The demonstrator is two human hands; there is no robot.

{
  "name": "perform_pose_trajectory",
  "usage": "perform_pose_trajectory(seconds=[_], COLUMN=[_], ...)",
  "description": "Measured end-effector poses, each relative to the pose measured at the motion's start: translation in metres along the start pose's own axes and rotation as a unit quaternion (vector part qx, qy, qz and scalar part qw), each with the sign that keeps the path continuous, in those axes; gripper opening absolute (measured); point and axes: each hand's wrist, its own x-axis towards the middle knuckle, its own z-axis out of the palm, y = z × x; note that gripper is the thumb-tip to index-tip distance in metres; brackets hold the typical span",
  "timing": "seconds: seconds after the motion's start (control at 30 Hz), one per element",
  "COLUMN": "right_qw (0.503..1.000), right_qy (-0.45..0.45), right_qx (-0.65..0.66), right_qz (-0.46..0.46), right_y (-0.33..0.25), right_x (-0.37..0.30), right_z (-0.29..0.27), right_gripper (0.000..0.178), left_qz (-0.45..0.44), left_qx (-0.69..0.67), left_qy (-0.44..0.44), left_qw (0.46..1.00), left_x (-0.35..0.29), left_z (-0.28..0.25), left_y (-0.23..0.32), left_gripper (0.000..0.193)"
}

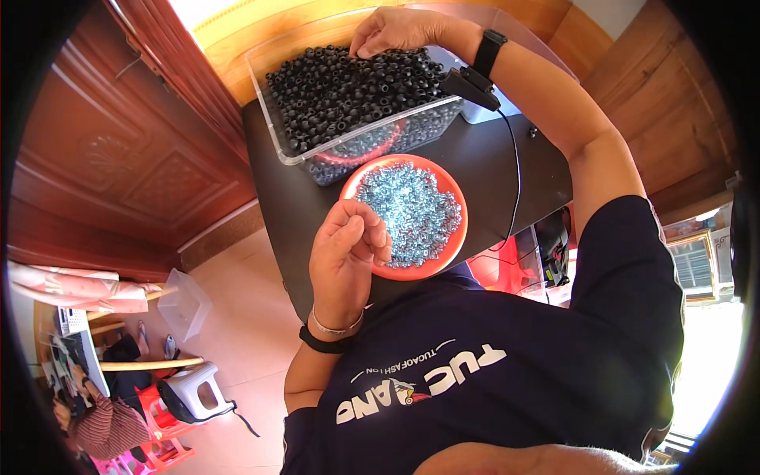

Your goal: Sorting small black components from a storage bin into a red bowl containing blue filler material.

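Curled in a loose pinch, my left hand (348,237) is over the left edge of an orange-red bowl (457,249). Small clear, bluish metallic-looking pieces (412,214) fill that bowl. Whatever the left fingers hold, if anything, is hidden. My right hand (396,30) reaches to the back of a clear plastic bin (289,158), its fingertips pressed together at the top of a heap of small black ring-shaped pieces (356,95). I cannot make out what is between these fingertips. Around my right wrist is a black strap (489,54) with a black device and a cable.
The bin and bowl share a dark table (507,182). A few black pieces (533,131) lie at its right. Wooden doors (127,142) stand on the left. On the floor are a clear box (184,305) and a grey-white stool (198,392); another person's striped sleeve (111,427) shows beyond.
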Motion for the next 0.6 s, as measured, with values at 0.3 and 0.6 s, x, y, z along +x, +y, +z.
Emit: perform_pose_trajectory(seconds=[0.3, 0.6], right_qw=[0.897, 0.998], right_qy=[-0.063, -0.034], right_qx=[0.437, 0.039], right_qz=[0.028, 0.023], right_y=[-0.014, 0.011], right_x=[-0.049, -0.061], right_z=[-0.002, 0.000], right_gripper=[0.025, 0.022], left_qz=[0.021, -0.009], left_qx=[0.037, 0.040], left_qy=[0.013, -0.009], left_qw=[0.999, 0.999], left_x=[-0.010, -0.014], left_z=[0.015, 0.017], left_y=[-0.005, -0.012], left_gripper=[0.018, 0.020])
